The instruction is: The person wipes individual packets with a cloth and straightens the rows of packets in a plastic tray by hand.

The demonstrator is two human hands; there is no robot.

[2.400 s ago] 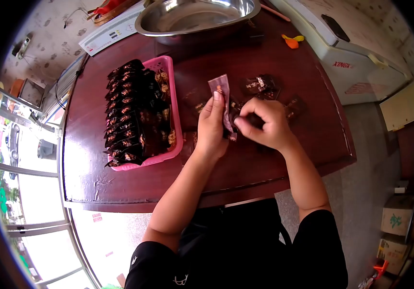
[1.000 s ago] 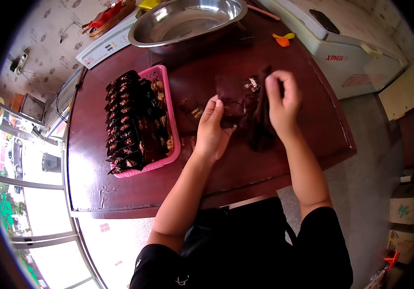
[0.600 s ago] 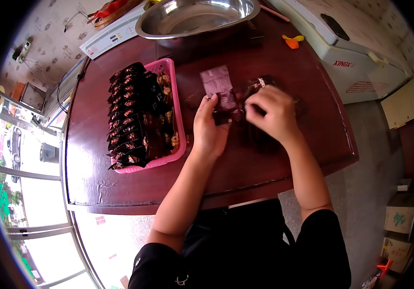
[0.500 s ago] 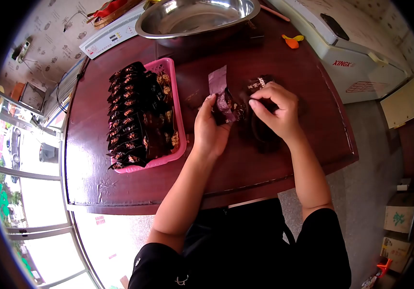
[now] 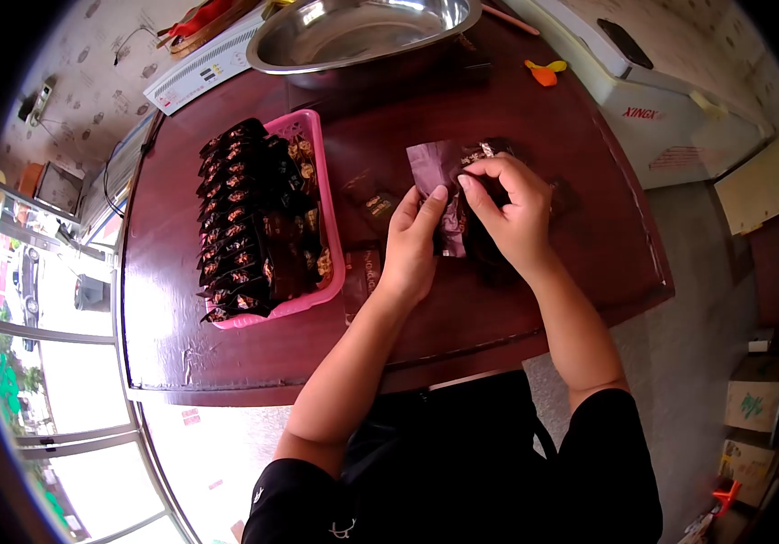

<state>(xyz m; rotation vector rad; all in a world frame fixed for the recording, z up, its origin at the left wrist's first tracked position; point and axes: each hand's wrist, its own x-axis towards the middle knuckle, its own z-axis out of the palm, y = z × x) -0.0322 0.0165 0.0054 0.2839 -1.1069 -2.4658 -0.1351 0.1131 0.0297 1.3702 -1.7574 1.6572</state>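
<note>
A flat purplish packet (image 5: 435, 168) is upright above the table, with its lower part crumpled and shiny. My left hand (image 5: 412, 249) grips its left side, thumb laid across the front. At the packet's right edge, my right hand (image 5: 516, 208) has thumb and forefinger pinched together, apparently on that edge. Dark printed packets (image 5: 489, 148) lie behind and beneath my right hand, partly hidden by it. Left of my left hand are a dark packet (image 5: 376, 204) and another dark wrapper (image 5: 362, 276), flat on the table.
A pink basket (image 5: 333, 240) at left holds a row of black packets (image 5: 235, 208) and gold-printed ones. A large steel bowl (image 5: 362, 41) stands at the back of the dark red table (image 5: 253, 367). An orange and yellow item (image 5: 545, 74) lies back right, near a white freezer (image 5: 670, 136).
My left hand has moved right with the packet, its thumb now across the front. My right fingertips now meet the packet's edge. The dark wrapper beside the basket is uncovered.
</note>
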